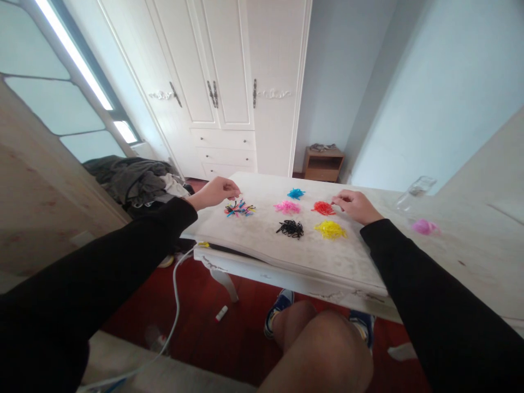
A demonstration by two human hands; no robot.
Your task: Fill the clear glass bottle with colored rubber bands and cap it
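My left hand is over the far left of the table, thumb and fingers pinched together. What its fingertips hold, if anything, is too small to name. Just below it lies a mixed pile of thin coloured bands, which look like small rubber bands. At the right edge of the red pile is my right hand, its fingers closed in a pinch whose contents I cannot make out. Sorted by colour, other piles lie between and near the hands: blue, pink, black and yellow.
On the right of the white table, a clear glass lies tilted near a pink bundle. A white cable hangs off the front left. Dark clothes are heaped beyond the left side; a white wardrobe stands behind.
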